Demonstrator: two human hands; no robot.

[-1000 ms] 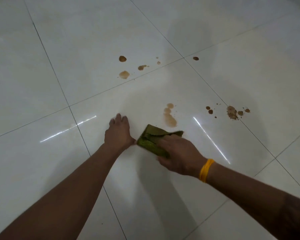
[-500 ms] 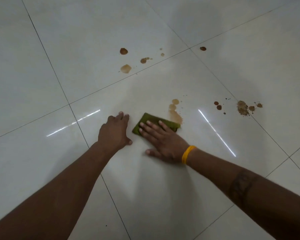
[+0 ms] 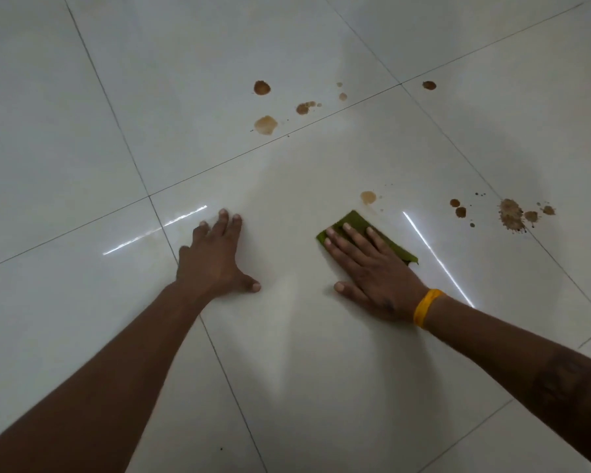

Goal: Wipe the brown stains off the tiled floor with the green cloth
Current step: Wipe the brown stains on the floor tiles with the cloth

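two hands are seen in the head view, both flat on the tiled floor (image 3: 82, 148). the left hand (image 3: 215, 257) is planted palm down, fingers straight and spread, nothing held; it rests beside a grout line and looks to be used as a brace. the right hand (image 3: 372, 268) is laid flat on the green cloth (image 3: 359, 221), fingers (image 3: 355, 235) straight and pressing down, not curled round it. a yellow wristband (image 3: 427, 307) is worn on that wrist.

the cloth is folded and mostly covered by the hand; only its far corner and right edge are seen. the nearest brown stain (image 3: 368, 197) sits just beyond that far corner, apart from the cloth, with a faint smear trailing toward it.

other stains are left untouched: a speckled cluster (image 3: 510, 215) well to the right by a grout line, two small dots (image 3: 458, 208) to its left, a group of blots (image 3: 265, 124) on the far tile, and one lone spot (image 3: 429, 85) further back.

step in hand is judged as wiping the nearest stain; task looks early, most marks not yet reached.

to do it well: pressure should be kept through the flat fingers so the cloth is not bunched. the stroke should be pushed forward over the stain, then pulled back, so residue is gathered rather than spread. a clean face of the cloth should be turned out before the speckled cluster is tackled, since smearing on glossy tile is likely. weight should be held on the left hand when reaching further.
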